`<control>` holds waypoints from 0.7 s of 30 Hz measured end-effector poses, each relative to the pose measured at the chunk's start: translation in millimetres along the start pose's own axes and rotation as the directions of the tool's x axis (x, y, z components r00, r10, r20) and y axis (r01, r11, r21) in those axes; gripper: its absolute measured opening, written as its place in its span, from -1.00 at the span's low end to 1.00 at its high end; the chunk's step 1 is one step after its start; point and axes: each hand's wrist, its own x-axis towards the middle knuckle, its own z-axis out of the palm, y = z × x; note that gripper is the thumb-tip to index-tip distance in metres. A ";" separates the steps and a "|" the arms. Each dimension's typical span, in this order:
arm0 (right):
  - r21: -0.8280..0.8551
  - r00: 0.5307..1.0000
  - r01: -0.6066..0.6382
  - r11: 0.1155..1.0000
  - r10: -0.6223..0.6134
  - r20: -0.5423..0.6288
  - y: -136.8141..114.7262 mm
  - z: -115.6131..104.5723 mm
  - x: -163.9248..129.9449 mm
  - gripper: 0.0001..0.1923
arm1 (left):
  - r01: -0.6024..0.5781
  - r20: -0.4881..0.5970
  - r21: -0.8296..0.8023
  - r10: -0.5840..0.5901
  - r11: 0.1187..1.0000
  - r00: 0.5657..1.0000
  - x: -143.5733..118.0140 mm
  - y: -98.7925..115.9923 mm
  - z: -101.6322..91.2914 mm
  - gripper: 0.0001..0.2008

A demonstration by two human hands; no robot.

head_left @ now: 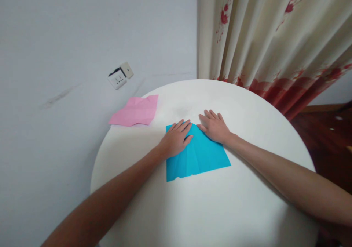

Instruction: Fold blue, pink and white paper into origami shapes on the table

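Two bare hands press flat on a sheet of blue paper [198, 155] lying near the middle of a round white desk [220, 210]. The left hand [176, 138] rests palm-down on the sheet's far left part, fingers spread and pointing toward one o'clock. The right hand [216, 126] lies open at the sheet's far right corner, fingers aimed at eleven o'clock, its fingertips partly on bare desk. The two hands nearly meet at the sheet's far edge, seemingly pinning it and flattening its fold lines; faint creases run toward six o'clock. Neither hand pinches anything. At ten o'clock from the blue sheet, well apart, a creased pink paper [135, 111] overhangs the desk's rim. A wall socket [120, 76] sits beyond, a flowered curtain [275, 37] at one o'clock.
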 end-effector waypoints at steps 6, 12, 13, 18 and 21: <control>-0.001 1.000 -0.001 1.000 0.001 0.009 0.1 0.1 0.0 -0.38 | 0.005 0.001 0.000 -0.005 1.000 1.000 -0.4 -1.8 2.2 -0.44; 0.002 1.000 -0.001 1.000 0.001 0.007 0.1 -0.4 -0.1 -0.38 | -0.011 0.022 -0.005 0.011 1.000 1.000 -0.4 -2.0 1.0 -0.48; 0.000 1.000 -0.001 1.000 0.001 0.009 0.0 -0.6 -0.1 -0.38 | -0.019 0.024 -0.005 0.019 1.000 1.000 -0.4 -1.9 0.9 -0.50; -0.011 1.000 0.003 1.000 -0.003 0.008 0.2 -1.3 -0.5 -0.38 | -0.035 0.037 -0.008 0.036 0.999 0.999 -0.4 -1.1 1.1 -0.52; -0.010 1.000 0.006 1.000 -0.006 0.004 0.5 -0.8 -0.3 -0.38 | -0.033 0.040 -0.007 0.033 0.999 0.999 -0.1 -0.8 0.4 -0.53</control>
